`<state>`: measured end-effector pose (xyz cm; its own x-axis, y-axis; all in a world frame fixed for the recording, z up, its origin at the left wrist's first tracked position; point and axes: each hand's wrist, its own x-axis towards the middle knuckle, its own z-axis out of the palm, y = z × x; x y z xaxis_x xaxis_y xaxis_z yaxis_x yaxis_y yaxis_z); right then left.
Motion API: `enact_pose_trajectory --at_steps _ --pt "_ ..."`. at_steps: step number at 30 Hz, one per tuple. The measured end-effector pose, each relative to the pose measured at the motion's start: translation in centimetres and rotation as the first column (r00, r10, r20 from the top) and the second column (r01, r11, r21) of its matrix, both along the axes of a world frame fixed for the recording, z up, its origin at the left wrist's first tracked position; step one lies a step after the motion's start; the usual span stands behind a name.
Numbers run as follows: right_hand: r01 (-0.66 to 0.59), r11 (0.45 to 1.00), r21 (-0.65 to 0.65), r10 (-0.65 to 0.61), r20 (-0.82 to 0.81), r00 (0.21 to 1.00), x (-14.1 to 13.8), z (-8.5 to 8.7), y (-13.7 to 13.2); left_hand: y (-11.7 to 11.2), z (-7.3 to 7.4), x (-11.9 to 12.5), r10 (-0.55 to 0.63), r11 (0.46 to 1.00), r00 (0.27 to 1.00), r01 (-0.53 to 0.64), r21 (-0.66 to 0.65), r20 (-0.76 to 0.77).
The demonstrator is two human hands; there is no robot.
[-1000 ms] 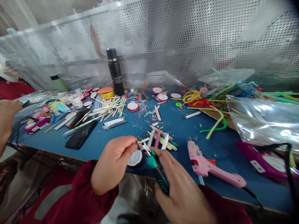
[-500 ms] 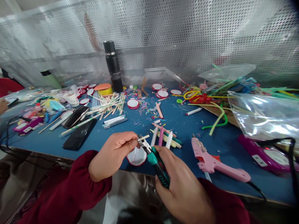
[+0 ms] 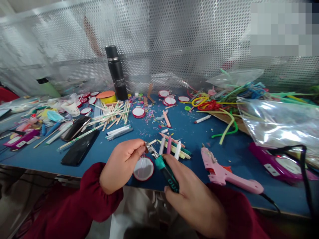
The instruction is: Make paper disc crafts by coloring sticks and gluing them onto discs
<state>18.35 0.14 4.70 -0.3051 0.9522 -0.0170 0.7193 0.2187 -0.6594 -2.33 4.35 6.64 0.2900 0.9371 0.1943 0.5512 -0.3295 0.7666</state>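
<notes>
Pliers [image 3: 160, 162] tight in the right hand [image 3: 190, 189] — left hand [image 3: 122, 164] pinched on a little stick [image 3: 153, 142] at their tip.

Tabletop [image 3: 191, 131] lit by soft, diffuse light; white glare thrown back by clear plastic bag [image 3: 271, 119]; perforated metal panel [image 3: 169, 39] slightly blurred; edges stretched, upper-right corner pixelated.

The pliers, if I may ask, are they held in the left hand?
No, the right hand holds the pliers by the handles.
</notes>
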Motion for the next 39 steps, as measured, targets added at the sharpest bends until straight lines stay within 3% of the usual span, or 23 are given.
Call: enact_pose_trajectory --at_steps 7,11,15,20,25,29,32,37,39 --pt "-0.023 0.987 -0.161 0.014 -0.054 0.998 0.2 0.8 1.2 1.4 -0.6 -0.1 -0.013 1.0 0.999 0.013 -0.017 0.039" --pt "-0.051 0.97 -0.236 0.011 -0.167 0.986 0.4 1.2 1.9 2.2 -0.8 -0.1 -0.042 0.999 0.995 0.045 -0.027 0.091" --pt "-0.073 0.967 -0.244 0.018 -0.222 0.975 0.4 1.6 2.7 2.9 -1.3 -0.1 -0.024 0.999 0.996 0.026 -0.021 0.087" --pt "-0.116 0.975 -0.191 0.077 -0.201 0.977 0.3 1.6 3.6 4.0 -2.3 -0.9 -0.001 1.0 0.996 0.002 0.012 -0.086" --pt "-0.127 0.986 -0.104 0.114 -0.126 0.986 0.0 1.3 3.3 5.6 -3.2 -2.4 0.035 0.983 0.975 0.006 0.186 -0.22" --pt "-0.072 0.996 -0.052 0.07 -0.043 0.997 -0.7 1.4 2.4 7.1 -3.8 -2.9 -0.028 0.97 0.959 0.094 0.223 -0.281" --pt "-0.02 1.0 -0.022 0.019 -0.029 0.999 -0.5 1.4 1.7 7.6 -3.9 -3.3 -0.006 0.964 0.957 0.082 0.252 -0.288" --pt "0.107 0.97 0.217 -0.104 -0.027 0.994 0.5 0.7 1.9 5.1 -2.1 -3.3 0.198 0.954 0.961 -0.143 0.262 -0.195" --pt "0.183 0.927 0.328 -0.187 -0.02 0.982 0.3 0.6 1.9 2.7 -1.0 -2.3 0.147 0.983 0.983 -0.132 0.131 -0.11"
